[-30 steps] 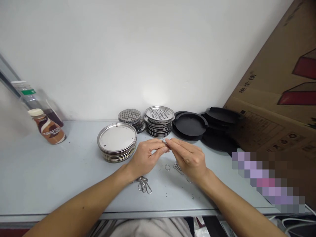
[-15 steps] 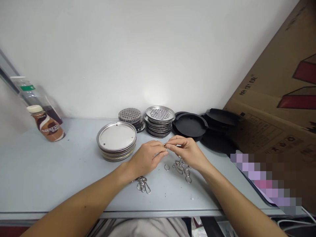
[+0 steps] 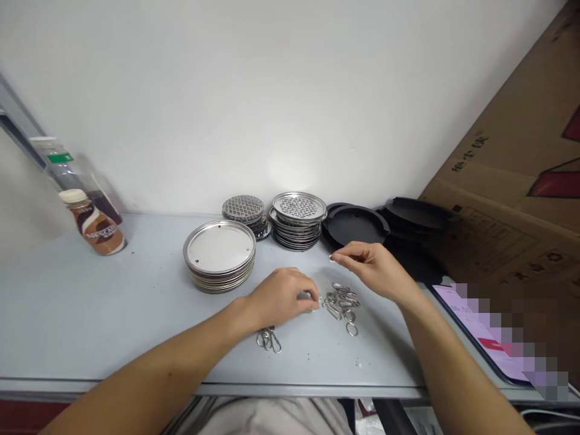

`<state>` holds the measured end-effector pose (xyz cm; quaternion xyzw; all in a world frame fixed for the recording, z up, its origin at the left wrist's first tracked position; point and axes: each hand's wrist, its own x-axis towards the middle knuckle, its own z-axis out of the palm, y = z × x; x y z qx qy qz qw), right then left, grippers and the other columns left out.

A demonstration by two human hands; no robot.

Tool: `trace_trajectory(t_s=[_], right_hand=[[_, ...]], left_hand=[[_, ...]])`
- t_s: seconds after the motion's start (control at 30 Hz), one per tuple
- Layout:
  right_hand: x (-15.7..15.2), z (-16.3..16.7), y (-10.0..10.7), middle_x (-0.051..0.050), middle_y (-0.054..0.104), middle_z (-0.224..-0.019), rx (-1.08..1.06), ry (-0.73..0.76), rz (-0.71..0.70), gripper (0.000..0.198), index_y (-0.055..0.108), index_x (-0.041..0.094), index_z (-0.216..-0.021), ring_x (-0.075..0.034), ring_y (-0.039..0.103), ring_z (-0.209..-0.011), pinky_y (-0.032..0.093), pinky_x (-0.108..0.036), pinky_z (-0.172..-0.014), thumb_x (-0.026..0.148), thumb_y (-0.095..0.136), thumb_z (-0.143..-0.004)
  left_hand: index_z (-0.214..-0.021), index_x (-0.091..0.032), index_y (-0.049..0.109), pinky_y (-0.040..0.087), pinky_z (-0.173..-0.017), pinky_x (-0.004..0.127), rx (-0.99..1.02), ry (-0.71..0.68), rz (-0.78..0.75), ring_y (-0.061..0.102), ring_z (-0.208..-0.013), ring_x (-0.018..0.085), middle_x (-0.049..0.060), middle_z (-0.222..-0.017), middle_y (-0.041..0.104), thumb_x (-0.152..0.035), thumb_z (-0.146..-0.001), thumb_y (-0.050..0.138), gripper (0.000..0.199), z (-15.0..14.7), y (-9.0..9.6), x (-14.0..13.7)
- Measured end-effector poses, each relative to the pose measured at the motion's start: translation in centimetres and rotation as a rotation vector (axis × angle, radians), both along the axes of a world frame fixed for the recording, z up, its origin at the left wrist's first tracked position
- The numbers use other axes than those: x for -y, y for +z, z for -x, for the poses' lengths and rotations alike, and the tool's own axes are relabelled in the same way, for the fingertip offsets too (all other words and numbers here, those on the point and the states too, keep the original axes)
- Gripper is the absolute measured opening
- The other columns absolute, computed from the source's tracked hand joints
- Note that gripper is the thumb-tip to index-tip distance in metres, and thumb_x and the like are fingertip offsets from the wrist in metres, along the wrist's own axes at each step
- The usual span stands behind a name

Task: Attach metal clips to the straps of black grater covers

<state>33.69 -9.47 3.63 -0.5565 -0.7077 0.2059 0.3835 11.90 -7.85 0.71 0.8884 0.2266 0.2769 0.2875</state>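
Note:
My left hand (image 3: 289, 297) is low over the table with thumb and fingertips closed around a thin metal ring (image 3: 319, 298), only part of which shows. Pinched in my right hand (image 3: 369, 266), raised a little to the right, is a small shiny metal piece (image 3: 331, 258), mostly hidden by the fingers. Below that hand lies a loose pile of metal rings and snap clips (image 3: 342, 302). A smaller group of metal clips and rings (image 3: 269, 340) rests under my left wrist.
A stack of round metal plates (image 3: 220, 248) stands left of my hands. Behind are perforated metal discs (image 3: 299, 208), a second disc stack (image 3: 243, 208) and black round trays (image 3: 356, 228). Two bottles stand left, the nearer a brown one (image 3: 97, 226). A phone (image 3: 480, 332) and cardboard box (image 3: 507, 217) are right.
My hands were together at a small metal piece and have parted. The left came down to the ring on the table; the right moved right with a small metal piece. The view shifted slightly.

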Motion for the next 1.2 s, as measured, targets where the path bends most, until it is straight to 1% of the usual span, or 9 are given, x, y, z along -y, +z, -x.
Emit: trace_trajectory(t_s=[0.1, 0.17, 0.27, 0.43, 0.57, 0.7, 0.93, 1.13, 1.2], right_hand=[[-0.6, -1.8, -0.6, -0.004, 0.07, -0.074, 0.207, 0.184, 0.128, 0.024, 0.076, 0.02, -0.071, -0.017, 0.061, -0.064, 0.045, -0.028, -0.06, 0.036, 0.064, -0.083], [-0.5, -1.9, -0.8, -0.004, 0.069, -0.07, 0.273, 0.268, 0.226, 0.022, 0.075, 0.019, -0.068, -0.016, 0.06, -0.061, 0.043, -0.026, -0.057, 0.034, 0.065, -0.079], [-0.2, -1.7, -0.5, -0.002, 0.069, -0.069, 0.344, 0.311, 0.377, 0.018, 0.075, 0.017, -0.07, -0.015, 0.058, -0.061, 0.04, -0.024, -0.055, 0.032, 0.067, -0.076], [0.1, -1.7, -0.1, 0.0, 0.067, -0.064, 0.398, 0.295, 0.49, 0.017, 0.073, 0.018, -0.071, -0.014, 0.054, -0.058, 0.038, -0.023, -0.052, 0.034, 0.067, -0.075], [0.0, -0.7, -0.5, 0.001, 0.067, -0.065, 0.336, 0.264, 0.415, 0.017, 0.072, 0.019, -0.074, -0.013, 0.054, -0.059, 0.039, -0.023, -0.053, 0.033, 0.065, -0.079], [0.0, 1.2, -1.2, 0.001, 0.065, -0.064, 0.266, 0.232, 0.291, 0.02, 0.071, 0.018, -0.076, -0.012, 0.052, -0.058, 0.038, -0.023, -0.055, 0.034, 0.061, -0.083], [0.3, 2.8, -2.1, 0.002, 0.064, -0.065, 0.229, 0.307, 0.222, 0.018, 0.074, 0.019, -0.079, -0.011, 0.052, -0.058, 0.037, -0.023, -0.054, 0.021, 0.056, -0.084], [0.7, 3.2, -2.2, -0.002, 0.071, -0.088, 0.283, 0.505, 0.25, 0.026, 0.078, 0.02, -0.085, -0.014, 0.062, -0.073, 0.045, -0.022, -0.066, 0.008, 0.062, -0.068], [0.8, 3.0, -2.0, -0.002, 0.072, -0.085, 0.315, 0.498, 0.285, 0.029, 0.078, 0.018, -0.083, -0.014, 0.061, -0.069, 0.044, -0.021, -0.062, 0.005, 0.059, -0.064]], left_hand=[[-0.101, -0.022, 0.074, 0.046, -0.094, 0.032, -0.086, -0.117, 0.011, 0.066, -0.1, 0.021, 0.005, -0.105, 0.075, -0.018, -0.085, 0.067, 0.018, 0.9, 0.3, -0.4], [-0.111, -0.022, 0.07, 0.047, -0.093, 0.03, -0.135, -0.06, 0.04, 0.065, -0.101, 0.019, 0.005, -0.114, 0.071, -0.017, -0.09, 0.058, 0.025, 1.8, 1.1, -0.6], [-0.112, -0.022, 0.07, 0.049, -0.08, 0.028, -0.344, 0.065, 0.108, 0.066, -0.09, 0.019, 0.005, -0.112, 0.069, -0.02, -0.087, 0.058, 0.028, 3.4, 2.7, -1.0], [-0.107, -0.023, 0.071, 0.047, -0.069, 0.027, -0.674, 0.078, 0.214, 0.066, -0.085, 0.021, 0.006, -0.102, 0.069, -0.027, -0.073, 0.07, 0.035, 5.1, 4.1, -1.3], [-0.1, -0.025, 0.071, 0.045, -0.062, 0.025, -0.707, 0.109, 0.206, 0.065, -0.081, 0.02, 0.004, -0.101, 0.068, -0.023, -0.068, 0.07, 0.032, 5.8, 3.9, -1.8], [-0.083, -0.02, 0.072, 0.043, -0.053, 0.024, -0.652, 0.143, 0.266, 0.064, -0.063, 0.017, 0.004, -0.081, 0.071, -0.019, -0.07, 0.068, 0.013, 4.8, 2.7, -1.8], [-0.095, -0.021, 0.074, 0.045, -0.078, 0.025, -0.393, 0.043, 0.144, 0.065, -0.089, 0.018, 0.004, -0.097, 0.073, -0.024, -0.086, 0.059, 0.018, 1.9, 2.1, -0.5], [-0.102, -0.025, 0.073, 0.045, -0.062, 0.024, -0.759, -0.104, 0.258, 0.064, -0.082, 0.02, 0.002, -0.097, 0.068, -0.036, -0.058, 0.084, 0.046, 5.2, 4.1, -1.5], [-0.095, -0.025, 0.073, 0.044, -0.059, 0.023, -0.81, -0.102, 0.276, 0.064, -0.08, 0.019, 0.002, -0.095, 0.068, -0.035, -0.055, 0.086, 0.043, 5.4, 4.1, -1.6]])
